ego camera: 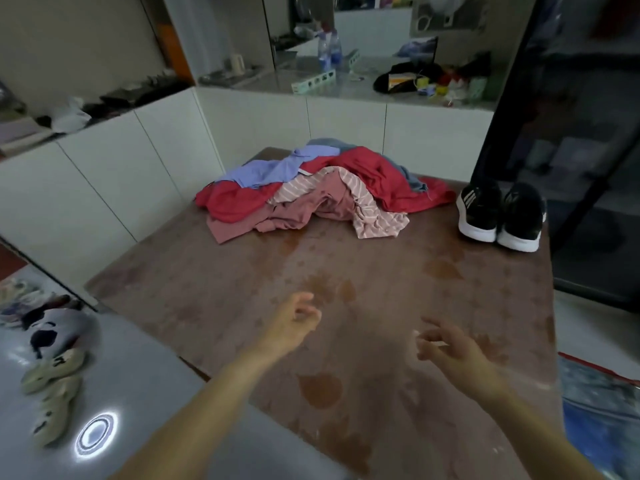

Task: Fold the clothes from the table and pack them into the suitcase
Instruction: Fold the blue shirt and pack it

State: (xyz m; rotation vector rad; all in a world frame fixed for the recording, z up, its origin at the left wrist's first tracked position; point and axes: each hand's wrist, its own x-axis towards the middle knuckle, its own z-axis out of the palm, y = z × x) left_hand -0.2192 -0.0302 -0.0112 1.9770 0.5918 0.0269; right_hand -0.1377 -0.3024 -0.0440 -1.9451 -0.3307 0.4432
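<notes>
brown patterned table (346, 271), clothes heap (311, 188) at far edge, unfolded. left hand (294, 323), right hand (450, 348) empty, fingers loosely spread. next: reach forward, grab top garment.

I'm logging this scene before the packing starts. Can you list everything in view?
table: one, brown patterned, centre
clothes pile: one heap, red, lilac, pink, striped pink and denim blue, far side of the table
sneakers: one pair, black with white soles, table's far right corner
sandals: one pair, pale, floor at left
cabinets: one run, white, behind the table
bottles: two, clear with blue labels, counter behind
power strip: one, whitish, same counter
blue item: one, red-edged, lower right, unidentifiable
left hand: one, empty, above the table
right hand: one, empty, above the table
</notes>
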